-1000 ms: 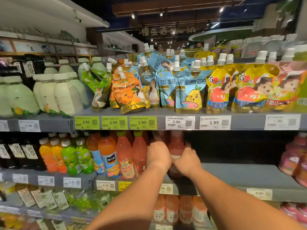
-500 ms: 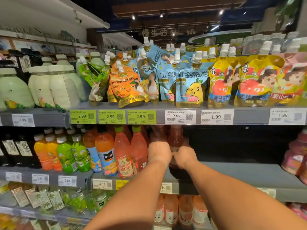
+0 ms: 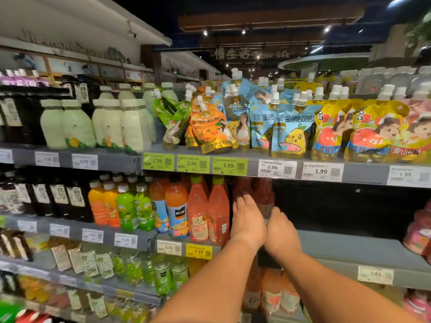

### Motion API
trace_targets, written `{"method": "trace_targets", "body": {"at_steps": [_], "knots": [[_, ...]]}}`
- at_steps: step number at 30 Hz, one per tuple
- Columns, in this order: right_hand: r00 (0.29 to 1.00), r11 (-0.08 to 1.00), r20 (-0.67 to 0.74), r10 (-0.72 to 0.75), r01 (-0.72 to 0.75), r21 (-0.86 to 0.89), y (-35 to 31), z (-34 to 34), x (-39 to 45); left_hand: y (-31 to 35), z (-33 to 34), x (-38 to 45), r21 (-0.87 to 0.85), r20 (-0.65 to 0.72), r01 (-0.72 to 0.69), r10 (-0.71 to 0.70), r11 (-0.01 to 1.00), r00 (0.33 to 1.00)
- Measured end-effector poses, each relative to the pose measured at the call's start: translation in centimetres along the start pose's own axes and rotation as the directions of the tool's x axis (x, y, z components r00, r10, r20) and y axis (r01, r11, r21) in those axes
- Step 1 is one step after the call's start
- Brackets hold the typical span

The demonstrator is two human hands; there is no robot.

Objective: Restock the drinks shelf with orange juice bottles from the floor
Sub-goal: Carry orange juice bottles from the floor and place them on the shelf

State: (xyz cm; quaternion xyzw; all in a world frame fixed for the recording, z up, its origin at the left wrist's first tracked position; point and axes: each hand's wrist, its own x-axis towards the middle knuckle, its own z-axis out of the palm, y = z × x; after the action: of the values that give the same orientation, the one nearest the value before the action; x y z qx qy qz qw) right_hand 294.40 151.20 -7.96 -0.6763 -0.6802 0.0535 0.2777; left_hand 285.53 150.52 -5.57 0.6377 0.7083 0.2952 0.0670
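Note:
A reddish-orange juice bottle [image 3: 264,198] stands on the grey middle shelf [image 3: 349,245], at the right end of a row of similar bottles [image 3: 218,213]. My left hand [image 3: 247,221] is just left of it, its straight fingers reaching up past the neighbouring bottles. On the bottle's lower right side my right hand [image 3: 282,233] curls round the bottle, thumb against it and fingers mostly hidden. Both forearms reach in from the bottom of the frame.
Right of the bottle the middle shelf is bare as far as pink bottles [image 3: 419,234] at the edge. Spouted drink pouches [image 3: 291,129] fill the shelf above, which overhangs my hands. More orange bottles [image 3: 272,292] stand on the shelf below.
My left hand has let go of the bottle and spread its fingers. Both hands sit a little lower and nearer to me. The view has shifted slightly to the left.

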Motion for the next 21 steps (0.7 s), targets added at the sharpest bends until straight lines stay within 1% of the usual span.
{"method": "trace_targets", "body": {"at_steps": [1,3,5,7,9,10,12,15,17,19,21], "knots": [[0.999,0.999,0.002,-0.039,0.039,-0.029,-0.7,-0.6,-0.9,-0.4,-1.5,-1.2,0.0,0.013,-0.039,0.039,0.999,0.999],[0.996,0.994,0.011,-0.09,0.09,-0.058,-3.1,-2.0,-3.1,-2.1,-5.3,-3.6,0.07,0.052,-0.088,0.084,0.994,0.995],[0.991,0.988,-0.013,-0.135,0.134,-0.075,-6.7,-3.0,-5.4,-4.9,-9.8,-5.7,0.144,0.041,-0.084,0.079,0.986,0.996],[0.982,0.978,-0.031,-0.188,0.184,-0.095,-11.1,-3.2,-8.5,-9.0,-14.4,-8.3,0.234,0.022,-0.036,0.032,0.972,0.999],[0.969,0.965,-0.025,-0.246,0.243,-0.095,-16.2,-2.3,-12.5,-14.5,-18.9,-11.4,0.302,0.003,0.028,-0.03,0.953,1.0],[0.962,0.958,0.003,-0.273,0.272,-0.092,-19.0,-1.7,-14.8,-17.7,-21.3,-13.1,0.33,0.0,0.059,-0.063,0.942,0.998],[0.94,0.939,0.109,-0.324,0.333,-0.083,-24.7,0.0,-19.4,-24.2,-26.0,-17.0,0.389,0.004,0.13,-0.143,0.912,0.99],[0.881,0.911,0.274,-0.387,0.41,-0.033,-33.1,2.5,-25.5,-33.1,-32.6,-22.7,0.484,0.033,0.226,-0.276,0.845,0.961],[0.833,0.887,0.332,-0.442,0.462,0.02,-38.4,4.0,-29.2,-38.2,-36.7,-26.4,0.49,0.017,0.314,-0.368,0.814,0.929],[0.774,0.844,0.367,-0.516,0.533,0.063,-43.3,5.6,-32.4,-42.8,-40.4,-29.9,0.48,-0.039,0.4,-0.436,0.781,0.899],[0.705,0.791,0.397,-0.587,0.605,0.094,-48.2,7.3,-35.8,-47.2,-43.9,-33.5,0.486,-0.115,0.488,-0.501,0.725,0.858]]}}
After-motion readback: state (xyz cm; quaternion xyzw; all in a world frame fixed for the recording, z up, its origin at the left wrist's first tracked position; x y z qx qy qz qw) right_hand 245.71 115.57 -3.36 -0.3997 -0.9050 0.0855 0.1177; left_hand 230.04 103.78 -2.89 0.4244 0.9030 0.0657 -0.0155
